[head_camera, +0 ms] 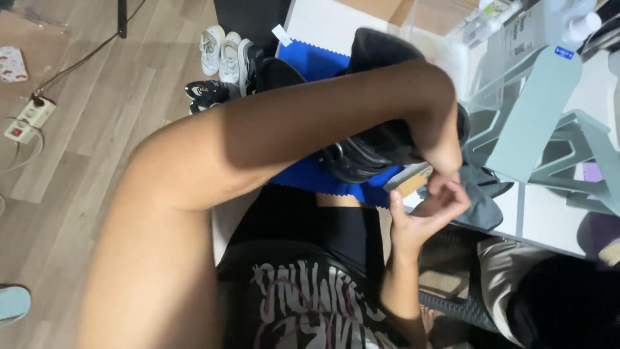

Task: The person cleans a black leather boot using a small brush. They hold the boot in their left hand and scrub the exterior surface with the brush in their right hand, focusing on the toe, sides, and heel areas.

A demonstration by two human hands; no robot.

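A black shoe lies on a blue cloth at the table edge. My left arm crosses the view over it, and my left hand curls down at the shoe's right end, gripping it there. From below, my right hand comes up with its palm turned toward me, its fingertips touching the left hand's fingers. A small brush with a tan wooden back sits just above the right thumb. Whether the right hand holds it is hidden.
A dark grey cloth lies right of the hands. Pale green metal stands and a clear plastic box fill the table's right side. Pairs of white and black shoes sit on the wooden floor, with a power strip at left.
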